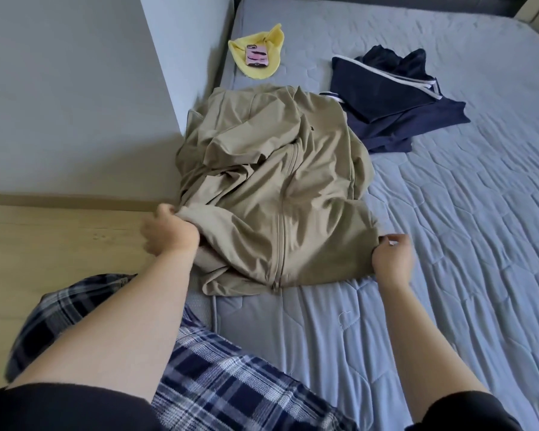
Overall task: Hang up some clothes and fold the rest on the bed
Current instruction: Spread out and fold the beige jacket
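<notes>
Head view, one jacket [277, 181], gripped by left hand [168, 231], right hand [392, 259]

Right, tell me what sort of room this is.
Most likely a bedroom: a quilted blue mattress fills most of the view, with a tan zip jacket and navy clothes lying on it.
</notes>
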Motion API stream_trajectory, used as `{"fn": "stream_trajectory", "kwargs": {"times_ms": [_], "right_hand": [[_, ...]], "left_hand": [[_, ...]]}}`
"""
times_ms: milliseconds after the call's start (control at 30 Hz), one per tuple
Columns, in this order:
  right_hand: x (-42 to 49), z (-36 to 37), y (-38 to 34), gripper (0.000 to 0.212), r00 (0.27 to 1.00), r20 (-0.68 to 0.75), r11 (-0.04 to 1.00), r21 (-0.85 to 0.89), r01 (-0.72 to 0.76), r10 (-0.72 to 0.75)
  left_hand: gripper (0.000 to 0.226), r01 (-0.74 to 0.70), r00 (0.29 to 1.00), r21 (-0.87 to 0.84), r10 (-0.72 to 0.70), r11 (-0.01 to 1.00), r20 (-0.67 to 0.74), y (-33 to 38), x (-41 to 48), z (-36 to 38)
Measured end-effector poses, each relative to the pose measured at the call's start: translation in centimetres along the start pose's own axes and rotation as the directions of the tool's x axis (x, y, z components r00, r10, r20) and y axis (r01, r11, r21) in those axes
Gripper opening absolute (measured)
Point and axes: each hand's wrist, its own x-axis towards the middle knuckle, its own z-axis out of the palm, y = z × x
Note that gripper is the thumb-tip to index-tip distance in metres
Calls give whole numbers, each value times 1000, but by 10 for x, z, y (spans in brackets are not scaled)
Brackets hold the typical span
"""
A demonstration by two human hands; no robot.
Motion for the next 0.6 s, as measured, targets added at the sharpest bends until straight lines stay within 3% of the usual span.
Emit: {"fn": "stream_trajectory", "kwargs": {"times_ms": [67, 100, 167, 200, 267, 333, 367, 467, 533, 600], "right_hand": [[-16, 4, 2, 32, 978, -78, 979, -73, 190, -195], [-25, 7, 6, 36, 911, -133, 920, -102, 379, -390], [-45, 9, 13, 37, 667, -151, 684, -185, 706, -730], [-51, 11, 16, 37, 556, -74, 558, -205, 804, -828], [-57, 17, 22, 41, 430, 244, 381, -225, 897, -869], [-60, 25, 32, 59, 430, 585, 300, -310, 902, -688], [-59, 28, 36, 74, 451, 669, 299, -337, 893, -591], [-50, 30, 34, 102, 476, 741, 301, -371, 878, -474], [-52, 29, 22, 85, 445, 712, 224, -388, 894, -544], [-60, 30, 7, 36, 379, 513, 225, -338, 914, -770]], "left_hand": [[43, -286, 958, 240, 278, 928, 64, 4, -17, 10], [50, -378, 925, 284, 368, 881, 91, 5, -23, 14], [61, -434, 900, 309, 420, 846, 115, 6, -32, 20], [65, -429, 903, 310, 409, 849, 128, 6, -33, 21], [76, -413, 909, 345, 360, 843, 209, 4, -32, 24], [91, -374, 907, 354, 257, 857, 334, -2, -28, 24], [98, -344, 898, 333, 204, 878, 389, -5, -25, 25], [103, -294, 877, 238, 162, 926, 453, -8, -24, 29], [106, -293, 873, 207, 173, 934, 455, -9, -25, 29], [111, -336, 867, 234, 202, 913, 455, -15, -27, 28]]}}
